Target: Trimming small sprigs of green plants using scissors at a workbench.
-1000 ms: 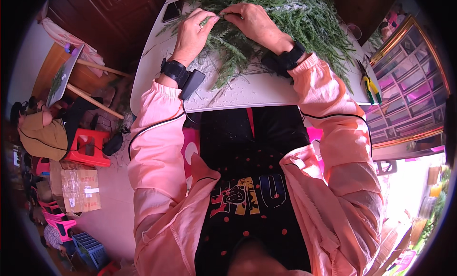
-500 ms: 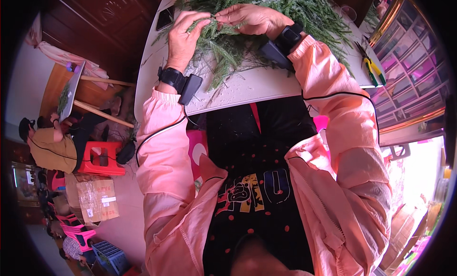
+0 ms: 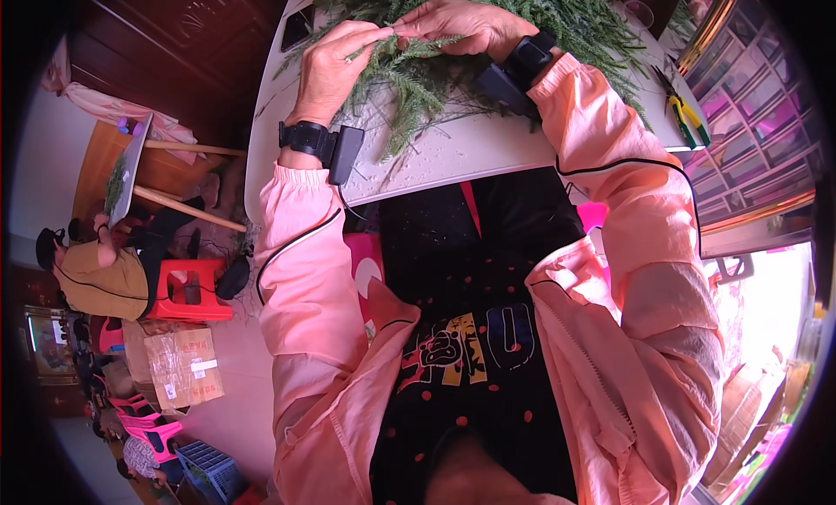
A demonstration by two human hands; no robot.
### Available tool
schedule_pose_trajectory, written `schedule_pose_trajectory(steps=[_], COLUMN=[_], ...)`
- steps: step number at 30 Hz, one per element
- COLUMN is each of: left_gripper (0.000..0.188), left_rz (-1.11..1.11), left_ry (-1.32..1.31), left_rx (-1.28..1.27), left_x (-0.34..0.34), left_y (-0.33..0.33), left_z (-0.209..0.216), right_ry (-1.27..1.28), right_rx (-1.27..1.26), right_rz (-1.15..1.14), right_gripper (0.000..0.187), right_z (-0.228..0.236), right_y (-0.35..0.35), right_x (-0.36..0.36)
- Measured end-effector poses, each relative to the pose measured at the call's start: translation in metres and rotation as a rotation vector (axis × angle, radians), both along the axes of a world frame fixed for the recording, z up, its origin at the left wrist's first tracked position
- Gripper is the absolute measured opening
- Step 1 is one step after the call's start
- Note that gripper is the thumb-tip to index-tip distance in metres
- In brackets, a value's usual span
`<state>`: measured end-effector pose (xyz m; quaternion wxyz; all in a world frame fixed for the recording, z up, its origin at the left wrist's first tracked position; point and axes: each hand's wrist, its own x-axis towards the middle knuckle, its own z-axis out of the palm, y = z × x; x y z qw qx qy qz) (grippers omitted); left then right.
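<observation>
Evidently both hands are working at one small spot: our left hand and right hand meet at the fingertips, each closed in a pinch on a green sprig between them. The exact contact is too small to tell, so we cannot say whether anything else, such as a thread or wire, sits in the grip.

We would do well to let the left fingers steady the stem while the right do the finer work, pressing firmly on the stem and lightly on the needles, which probably shed or bend easily. The sprig is just above the worktop, with a loose frond drooping below it toward the near edge; we should mind that it does not snag on the black wrist box at our left cuff or its twin at the right.

Beyond, the pile of greenery covers the far side, a phone lies at the left, and yellow-and-green pliers rest near the right edge, within easy reach if needed.
</observation>
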<state>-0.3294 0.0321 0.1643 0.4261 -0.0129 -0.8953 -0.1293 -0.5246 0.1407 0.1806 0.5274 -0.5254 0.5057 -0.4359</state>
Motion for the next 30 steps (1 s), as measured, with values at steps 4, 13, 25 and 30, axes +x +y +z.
schedule_pose_trajectory(steps=[4,13,25,30], left_gripper=[0.026,0.023,0.024,0.023], left_rz=[0.018,-0.171,-0.189,-0.247], left_ry=[0.004,-0.304,-0.096,0.027], left_rx=[0.03,1.128,1.055,1.066], left_x=[-0.003,-0.001,0.001,-0.006], left_y=[-0.004,-0.027,-0.015,-0.006], left_z=[-0.001,-0.007,0.001,-0.005], right_ry=[-0.065,0.154,-0.006,0.242], right_rx=[-0.093,-0.177,-0.32,-0.356], right_rz=[-0.027,-0.143,-0.246,-0.095], right_gripper=[0.021,0.017,0.025,0.024], right_z=[-0.017,-0.016,-0.008,-0.007], right_y=[-0.019,-0.018,-0.018,-0.017], right_x=[-0.006,0.006,0.013,0.006])
